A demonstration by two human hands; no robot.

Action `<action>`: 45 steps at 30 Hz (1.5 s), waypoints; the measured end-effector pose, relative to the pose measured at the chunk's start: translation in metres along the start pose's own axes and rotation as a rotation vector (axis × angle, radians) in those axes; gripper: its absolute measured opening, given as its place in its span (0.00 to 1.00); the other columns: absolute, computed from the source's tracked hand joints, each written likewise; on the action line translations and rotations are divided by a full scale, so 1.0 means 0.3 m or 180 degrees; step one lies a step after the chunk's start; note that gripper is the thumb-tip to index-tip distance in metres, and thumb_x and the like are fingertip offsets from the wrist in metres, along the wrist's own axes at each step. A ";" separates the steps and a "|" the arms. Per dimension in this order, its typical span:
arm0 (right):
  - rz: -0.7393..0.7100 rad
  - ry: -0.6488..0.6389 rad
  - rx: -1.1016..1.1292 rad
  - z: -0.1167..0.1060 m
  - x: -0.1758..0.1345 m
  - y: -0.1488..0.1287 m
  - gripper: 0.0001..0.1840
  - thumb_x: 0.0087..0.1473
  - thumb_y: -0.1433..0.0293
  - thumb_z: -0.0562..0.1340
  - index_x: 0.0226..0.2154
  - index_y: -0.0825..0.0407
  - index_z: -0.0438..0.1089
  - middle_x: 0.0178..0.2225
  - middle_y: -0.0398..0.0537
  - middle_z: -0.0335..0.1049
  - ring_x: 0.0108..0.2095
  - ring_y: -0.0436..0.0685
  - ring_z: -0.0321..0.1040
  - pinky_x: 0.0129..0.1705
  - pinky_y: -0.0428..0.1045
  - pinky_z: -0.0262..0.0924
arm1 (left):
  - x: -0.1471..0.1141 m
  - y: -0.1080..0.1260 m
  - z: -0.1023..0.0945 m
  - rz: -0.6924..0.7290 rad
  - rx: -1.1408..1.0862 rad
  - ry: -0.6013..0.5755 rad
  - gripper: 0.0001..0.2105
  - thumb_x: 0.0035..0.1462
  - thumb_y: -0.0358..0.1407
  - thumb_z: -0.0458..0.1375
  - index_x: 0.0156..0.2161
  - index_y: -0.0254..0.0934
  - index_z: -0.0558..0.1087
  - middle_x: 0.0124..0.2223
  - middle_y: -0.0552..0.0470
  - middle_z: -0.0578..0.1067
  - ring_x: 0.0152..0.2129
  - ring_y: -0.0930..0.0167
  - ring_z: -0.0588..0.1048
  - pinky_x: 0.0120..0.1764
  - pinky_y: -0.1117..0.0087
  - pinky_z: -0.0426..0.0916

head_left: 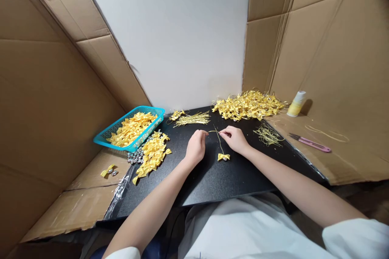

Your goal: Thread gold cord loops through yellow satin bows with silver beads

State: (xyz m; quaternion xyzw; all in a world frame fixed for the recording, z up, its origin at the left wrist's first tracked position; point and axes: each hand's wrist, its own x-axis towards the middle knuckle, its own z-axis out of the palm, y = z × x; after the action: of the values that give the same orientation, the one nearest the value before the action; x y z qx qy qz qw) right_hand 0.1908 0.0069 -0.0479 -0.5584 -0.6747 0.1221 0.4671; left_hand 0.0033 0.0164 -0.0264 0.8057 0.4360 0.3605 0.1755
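Note:
Between my pinched fingertips a thin gold cord [219, 141] is stretched, its strands crossing in the gap. My left hand [196, 147] grips it from the left, fingers closed. From the right, my right hand [234, 138] pinches it between thumb and fingers. One strand runs down to a small yellow ribbon bow [224, 157] with a silver bead, lying on the black table [225, 182] just below my hands. Whether the crossing strands are knotted is too small to tell.
A turquoise basket [101, 142] of yellow bows stands left, beside loose bows [153, 153] and silver beads [135, 156]. Cut gold cords [194, 118] lie behind my hands. A heap of corded bows [249, 105], cord scraps [268, 135], pink snips [313, 144] and a thread spool [296, 104] lie right.

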 end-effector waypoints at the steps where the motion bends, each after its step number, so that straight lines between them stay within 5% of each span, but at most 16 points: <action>1: 0.0078 -0.0037 0.0121 0.004 -0.001 0.002 0.08 0.52 0.71 0.61 0.28 0.53 0.77 0.26 0.47 0.73 0.25 0.53 0.66 0.30 0.48 0.60 | -0.002 -0.001 0.002 -0.0016 -0.0093 -0.0023 0.11 0.64 0.34 0.43 0.36 0.38 0.67 0.33 0.51 0.68 0.31 0.69 0.68 0.39 0.68 0.62; 11: 0.0663 -0.0177 0.1064 0.028 -0.002 0.024 0.09 0.44 0.64 0.64 0.25 0.53 0.75 0.23 0.45 0.73 0.25 0.52 0.66 0.30 0.48 0.61 | -0.009 -0.002 0.020 -0.0084 -0.0621 -0.0125 0.13 0.64 0.37 0.38 0.26 0.40 0.52 0.25 0.56 0.59 0.25 0.72 0.61 0.31 0.71 0.59; 21: 0.1206 -0.0396 0.2107 0.024 -0.001 -0.012 0.14 0.41 0.60 0.67 0.26 0.54 0.69 0.21 0.43 0.72 0.23 0.49 0.68 0.27 0.45 0.65 | -0.019 0.024 0.019 0.0162 -0.0620 0.0164 0.13 0.65 0.38 0.42 0.31 0.38 0.64 0.34 0.51 0.66 0.33 0.69 0.66 0.41 0.68 0.62; 28: 0.1270 -0.0388 0.2350 0.017 -0.003 -0.031 0.13 0.39 0.62 0.69 0.25 0.53 0.68 0.22 0.41 0.70 0.25 0.49 0.69 0.30 0.46 0.66 | -0.021 0.021 0.026 0.0061 -0.0433 -0.0245 0.12 0.60 0.41 0.53 0.34 0.36 0.75 0.24 0.56 0.68 0.22 0.73 0.63 0.29 0.72 0.59; 36: 0.1441 -0.0286 0.2439 0.018 0.001 -0.024 0.10 0.37 0.68 0.70 0.24 0.54 0.70 0.22 0.41 0.72 0.25 0.49 0.69 0.32 0.46 0.66 | -0.025 0.015 0.039 0.0000 -0.0504 -0.0089 0.08 0.56 0.36 0.57 0.29 0.35 0.74 0.26 0.53 0.73 0.24 0.72 0.67 0.31 0.72 0.61; 45: 0.1802 -0.0319 0.2906 0.015 -0.009 -0.048 0.11 0.37 0.71 0.71 0.24 0.54 0.69 0.23 0.43 0.74 0.24 0.47 0.70 0.30 0.44 0.67 | -0.020 -0.002 0.061 -0.0211 -0.1377 0.0173 0.09 0.56 0.30 0.54 0.40 0.36 0.76 0.36 0.48 0.80 0.28 0.70 0.77 0.38 0.67 0.70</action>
State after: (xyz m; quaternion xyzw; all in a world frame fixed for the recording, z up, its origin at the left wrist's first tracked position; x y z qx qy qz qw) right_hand 0.1782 0.0012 -0.0418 -0.4521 -0.3976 0.5505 0.5783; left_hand 0.0143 0.0123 -0.0419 0.7245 0.3793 0.4613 0.3442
